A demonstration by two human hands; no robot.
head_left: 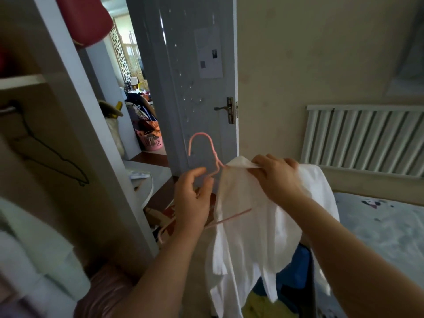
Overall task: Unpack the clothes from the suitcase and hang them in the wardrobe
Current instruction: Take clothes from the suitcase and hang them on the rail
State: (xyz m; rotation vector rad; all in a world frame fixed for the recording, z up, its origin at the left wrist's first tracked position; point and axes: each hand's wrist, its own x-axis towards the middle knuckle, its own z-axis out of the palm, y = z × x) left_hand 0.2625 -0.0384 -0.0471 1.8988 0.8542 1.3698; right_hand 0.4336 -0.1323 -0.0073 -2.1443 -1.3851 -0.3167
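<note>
Below your hands: blue and yellow clothes lie under the shirt's hem.
Left hand: your fingers curl round the pink hanger.
Right hand: it grips the white shirt at the collar, half over the hanger.
Left of your hands: the wardrobe upright stands close, with a dark hanger past it.
Beyond your hands: the grey door.
Far right: a radiator.

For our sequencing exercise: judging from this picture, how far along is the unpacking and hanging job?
Done: a pale garment seems to hang in the wardrobe, though blurred. In hand: the left hand holds a pink wire hanger while the right hand pinches a white shirt by its collar. Left: hanging that shirt, then the blue and yellow clothes below.
</note>
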